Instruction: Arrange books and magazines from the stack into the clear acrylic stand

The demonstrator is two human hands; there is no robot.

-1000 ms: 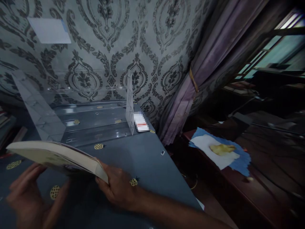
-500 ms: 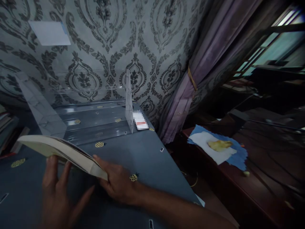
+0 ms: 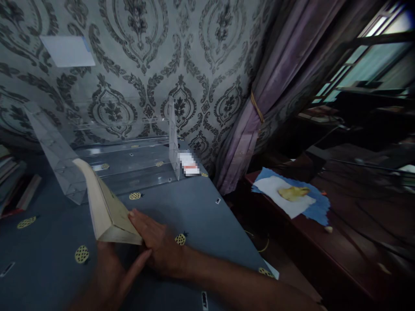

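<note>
A thick book (image 3: 115, 209) with a pale yellowish cover is held upright and tilted above the table, its page edges showing. My right hand (image 3: 164, 246) grips its right side, fingers lying along the cover. Under the lower edge, my left hand (image 3: 112, 268) holds the book, with the fingers hidden behind it and the thumb reaching toward my right hand. Beyond the book stands a clear acrylic rack (image 3: 174, 147) with stepped shelves.
A blue pineapple-print cloth (image 3: 181, 207) covers the table. Several books (image 3: 21, 190) are stacked at the left. A blurred-out white packet (image 3: 189, 165) lies right of the rack. Farther right, a brown table (image 3: 311, 246) carries a blue cloth (image 3: 319, 211) with a yellowish item (image 3: 293, 193).
The book has swung from lying slanted to a more upright position. My left hand, open with spread fingers before, has moved right and up against the book. My right hand keeps its grip.
</note>
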